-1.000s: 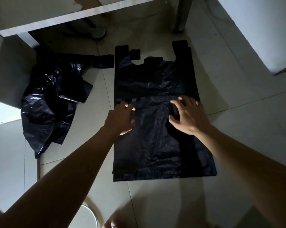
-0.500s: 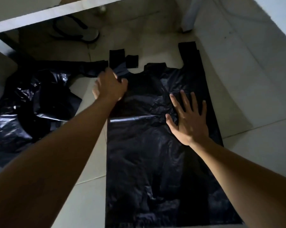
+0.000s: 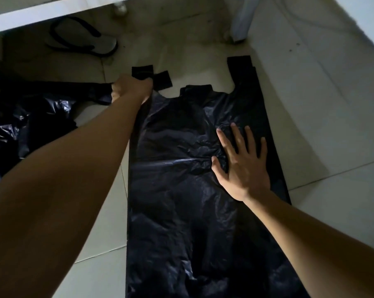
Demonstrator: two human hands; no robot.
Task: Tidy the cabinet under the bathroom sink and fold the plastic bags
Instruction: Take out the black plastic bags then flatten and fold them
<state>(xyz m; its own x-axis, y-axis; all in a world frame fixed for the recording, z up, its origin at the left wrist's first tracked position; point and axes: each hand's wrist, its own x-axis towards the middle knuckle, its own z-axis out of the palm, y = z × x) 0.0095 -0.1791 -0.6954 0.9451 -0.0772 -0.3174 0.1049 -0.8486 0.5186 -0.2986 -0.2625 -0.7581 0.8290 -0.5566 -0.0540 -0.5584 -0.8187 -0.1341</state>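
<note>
A: Place type?
B: Home bathroom, floor level, dim. Pale floor tiles (image 3: 332,222) with grout lines run all round the flat black bag (image 3: 181,201).
A: What says home?
B: Flip-flop (image 3: 91,43) beyond the bag's far-left corner, tucked under a white ledge (image 3: 52,16). White post (image 3: 243,20) past its far-right handle. Crumpled black bags (image 3: 31,117) on the tiles left of it.

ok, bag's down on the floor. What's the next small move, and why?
Probably pull the left hand forward to straighten the handle it seems to grip. That handle lies kinked, while the other handle lies straight. The right hand presses flat on the bag, so it should stay put.
</note>
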